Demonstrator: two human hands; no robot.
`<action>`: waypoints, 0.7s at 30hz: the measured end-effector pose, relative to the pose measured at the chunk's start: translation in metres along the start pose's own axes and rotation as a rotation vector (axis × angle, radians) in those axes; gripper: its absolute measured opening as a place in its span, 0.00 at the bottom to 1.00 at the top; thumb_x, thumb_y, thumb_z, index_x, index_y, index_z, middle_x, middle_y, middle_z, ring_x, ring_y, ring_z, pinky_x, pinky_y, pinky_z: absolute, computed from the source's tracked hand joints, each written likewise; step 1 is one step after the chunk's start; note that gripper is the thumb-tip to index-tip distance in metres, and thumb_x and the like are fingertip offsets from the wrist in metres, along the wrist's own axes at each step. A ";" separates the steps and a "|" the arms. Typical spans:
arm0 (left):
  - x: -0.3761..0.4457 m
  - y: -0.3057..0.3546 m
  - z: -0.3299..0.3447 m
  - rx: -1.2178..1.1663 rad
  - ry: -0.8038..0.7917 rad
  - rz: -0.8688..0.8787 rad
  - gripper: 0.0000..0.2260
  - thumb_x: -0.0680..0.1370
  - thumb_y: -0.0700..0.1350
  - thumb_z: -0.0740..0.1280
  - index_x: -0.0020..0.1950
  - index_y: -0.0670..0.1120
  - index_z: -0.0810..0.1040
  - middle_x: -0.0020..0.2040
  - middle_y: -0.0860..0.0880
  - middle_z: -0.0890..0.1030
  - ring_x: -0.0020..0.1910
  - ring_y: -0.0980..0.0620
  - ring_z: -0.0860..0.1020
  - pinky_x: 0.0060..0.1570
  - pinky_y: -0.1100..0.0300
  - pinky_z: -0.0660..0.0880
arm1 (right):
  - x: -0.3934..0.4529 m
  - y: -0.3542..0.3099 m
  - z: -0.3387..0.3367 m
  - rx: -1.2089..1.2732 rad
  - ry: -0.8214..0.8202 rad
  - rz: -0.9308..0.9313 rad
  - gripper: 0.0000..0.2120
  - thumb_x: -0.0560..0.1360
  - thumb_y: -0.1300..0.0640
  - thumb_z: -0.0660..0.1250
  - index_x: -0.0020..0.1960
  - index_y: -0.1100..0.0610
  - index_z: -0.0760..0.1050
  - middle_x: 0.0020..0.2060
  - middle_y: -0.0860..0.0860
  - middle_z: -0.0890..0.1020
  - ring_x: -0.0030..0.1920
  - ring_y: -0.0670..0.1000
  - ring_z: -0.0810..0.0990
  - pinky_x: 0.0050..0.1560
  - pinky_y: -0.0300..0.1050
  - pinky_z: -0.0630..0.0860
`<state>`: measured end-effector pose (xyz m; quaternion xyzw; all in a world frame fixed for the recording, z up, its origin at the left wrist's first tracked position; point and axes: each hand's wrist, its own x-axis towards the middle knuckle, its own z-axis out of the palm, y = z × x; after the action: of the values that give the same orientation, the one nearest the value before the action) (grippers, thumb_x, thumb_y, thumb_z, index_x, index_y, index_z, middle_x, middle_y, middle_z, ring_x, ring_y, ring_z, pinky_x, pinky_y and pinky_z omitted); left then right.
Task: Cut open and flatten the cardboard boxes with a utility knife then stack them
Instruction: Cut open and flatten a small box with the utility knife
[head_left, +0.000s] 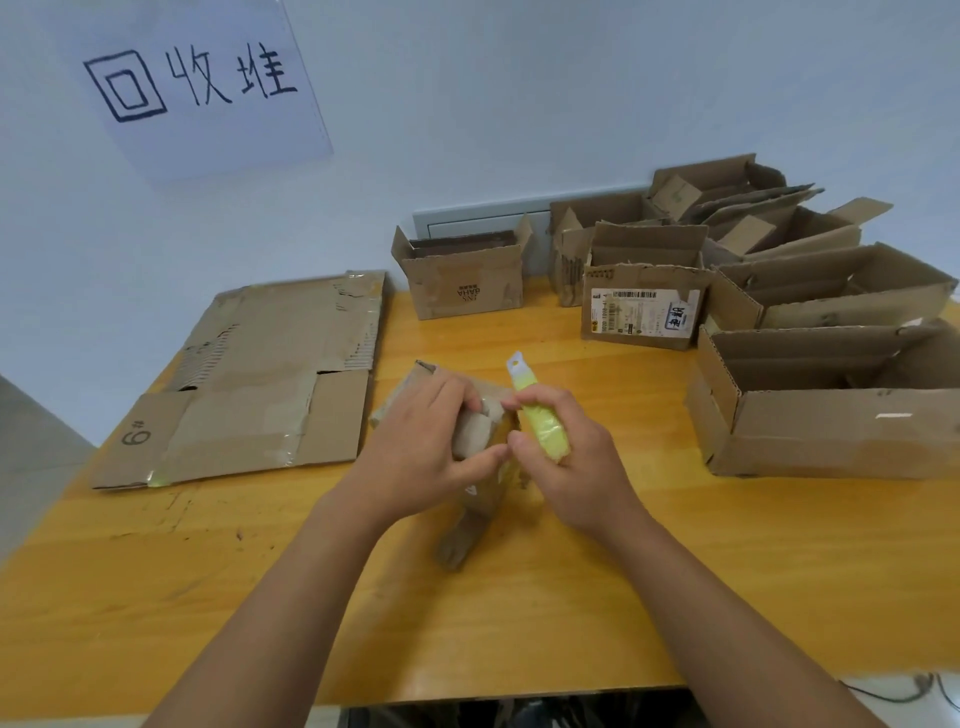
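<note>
centre frame: my left hand (434, 441) grips the small box (475, 431); my right hand (563, 457), fingers curled, holds the utility knife (537, 415). cutting step; next, likely slit the taped seam.

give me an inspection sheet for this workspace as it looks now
surface: yellow wooden table, marked near its left edge
job's things: small box under both hands; utility knife; flattened cardboard at left
clutter: open boxes crowd the right and back
hands: left hand grips the small box; right hand holds the knife, tip pointing away
cables: cable at lower right
surroundings: paper sign on pale wall
</note>
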<state>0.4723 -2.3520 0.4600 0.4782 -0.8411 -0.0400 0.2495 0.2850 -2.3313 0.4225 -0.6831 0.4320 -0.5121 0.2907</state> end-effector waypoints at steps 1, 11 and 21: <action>0.000 0.000 0.001 0.012 0.012 0.003 0.20 0.71 0.67 0.66 0.50 0.52 0.69 0.48 0.55 0.74 0.45 0.55 0.70 0.45 0.58 0.71 | -0.002 -0.004 -0.001 0.135 0.056 0.060 0.10 0.74 0.52 0.67 0.55 0.47 0.75 0.48 0.43 0.82 0.44 0.42 0.80 0.45 0.37 0.75; -0.005 -0.004 0.017 0.173 0.150 0.074 0.36 0.64 0.77 0.64 0.51 0.45 0.72 0.46 0.52 0.75 0.45 0.53 0.73 0.51 0.57 0.69 | -0.034 -0.012 -0.001 0.517 0.091 0.284 0.15 0.76 0.58 0.58 0.61 0.54 0.74 0.38 0.56 0.85 0.42 0.50 0.82 0.45 0.43 0.77; -0.003 -0.001 -0.022 -0.088 -0.330 -0.070 0.36 0.67 0.68 0.66 0.73 0.57 0.66 0.59 0.61 0.63 0.57 0.64 0.65 0.54 0.69 0.68 | -0.026 -0.021 -0.004 0.444 0.122 0.390 0.14 0.81 0.68 0.57 0.57 0.54 0.76 0.38 0.55 0.85 0.41 0.51 0.83 0.42 0.44 0.76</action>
<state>0.4847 -2.3466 0.4775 0.4829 -0.8509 -0.1632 0.1271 0.2850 -2.2982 0.4294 -0.4751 0.4490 -0.5687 0.4993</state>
